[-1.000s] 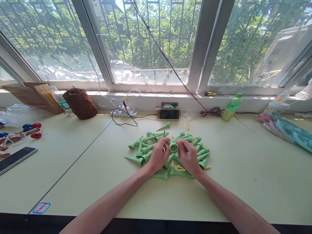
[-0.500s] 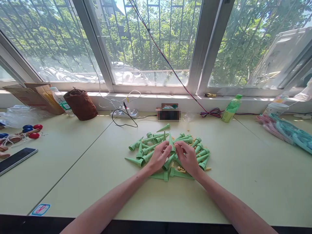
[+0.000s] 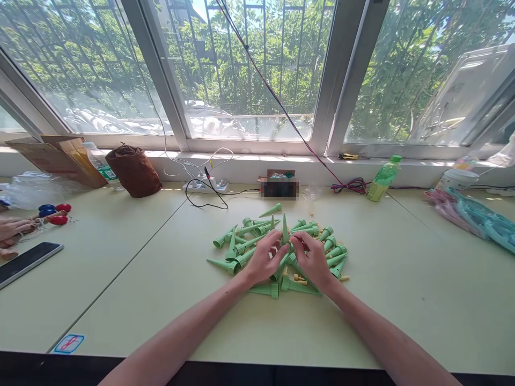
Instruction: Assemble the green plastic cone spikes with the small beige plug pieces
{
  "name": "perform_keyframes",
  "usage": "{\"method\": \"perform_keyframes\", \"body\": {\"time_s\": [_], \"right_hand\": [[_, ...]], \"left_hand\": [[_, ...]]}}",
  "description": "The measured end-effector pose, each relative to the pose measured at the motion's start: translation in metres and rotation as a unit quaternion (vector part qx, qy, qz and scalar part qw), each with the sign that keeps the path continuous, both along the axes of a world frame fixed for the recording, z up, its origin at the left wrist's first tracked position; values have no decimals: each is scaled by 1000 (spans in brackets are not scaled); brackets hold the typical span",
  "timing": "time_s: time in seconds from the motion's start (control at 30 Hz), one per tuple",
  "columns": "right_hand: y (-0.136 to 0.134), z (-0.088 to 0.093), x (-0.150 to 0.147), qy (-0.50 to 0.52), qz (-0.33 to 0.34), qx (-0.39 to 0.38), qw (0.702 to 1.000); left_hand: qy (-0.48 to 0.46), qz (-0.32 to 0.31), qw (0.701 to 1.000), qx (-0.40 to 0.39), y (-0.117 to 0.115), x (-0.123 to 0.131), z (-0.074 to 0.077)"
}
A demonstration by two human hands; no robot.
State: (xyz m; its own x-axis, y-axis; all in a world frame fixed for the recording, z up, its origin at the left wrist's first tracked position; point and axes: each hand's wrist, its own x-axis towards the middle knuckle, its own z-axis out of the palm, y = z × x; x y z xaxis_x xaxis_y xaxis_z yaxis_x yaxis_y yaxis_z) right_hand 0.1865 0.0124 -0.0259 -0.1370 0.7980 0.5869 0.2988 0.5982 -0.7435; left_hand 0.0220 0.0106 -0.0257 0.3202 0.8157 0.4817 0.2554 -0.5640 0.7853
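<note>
My left hand (image 3: 264, 257) is closed around a green plastic watering spike (image 3: 285, 229), held with its tip up over the pile. At the spike's right side, my right hand (image 3: 310, 258) has its thumb and forefinger pinched together. Whatever those fingers hold is too small and covered to name. Under and around both hands lie many similar green spikes (image 3: 243, 261), pointing in different directions. Small yellow-tan plastic pieces (image 3: 300, 279) lie among them, some just below my right hand.
A phone (image 3: 28, 265) lies at left, near wooden toys with red and blue balls (image 3: 58, 220) and another person's hand (image 3: 11, 228). Along the window stand a brown bag (image 3: 133, 170), a power strip (image 3: 206, 186), a green bottle (image 3: 383, 179) and teal plastic-wrapped items (image 3: 478, 214).
The upright spike has shifted slightly right and turned straighter in my left hand. My right fingers stay beside it. Another person's hand has come in at the left edge, over the toys.
</note>
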Motion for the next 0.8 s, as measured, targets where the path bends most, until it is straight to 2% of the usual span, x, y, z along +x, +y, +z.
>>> {"method": "perform_keyframes", "body": {"time_s": [0.23, 0.4, 0.63, 0.8], "right_hand": [[0, 1, 0, -21, -14, 16, 1000], [-3, 0, -3, -28, -21, 26, 999], [-6, 3, -6, -14, 15, 5, 1000], [-7, 4, -5, -15, 13, 3, 1000]], "left_hand": [[6, 7, 1000, 11, 2, 0, -3], [-6, 13, 1000, -10, 2, 1, -3], [-49, -7, 997, -53, 2, 3, -6], [-58, -12, 996, -64, 2, 4, -6]]}}
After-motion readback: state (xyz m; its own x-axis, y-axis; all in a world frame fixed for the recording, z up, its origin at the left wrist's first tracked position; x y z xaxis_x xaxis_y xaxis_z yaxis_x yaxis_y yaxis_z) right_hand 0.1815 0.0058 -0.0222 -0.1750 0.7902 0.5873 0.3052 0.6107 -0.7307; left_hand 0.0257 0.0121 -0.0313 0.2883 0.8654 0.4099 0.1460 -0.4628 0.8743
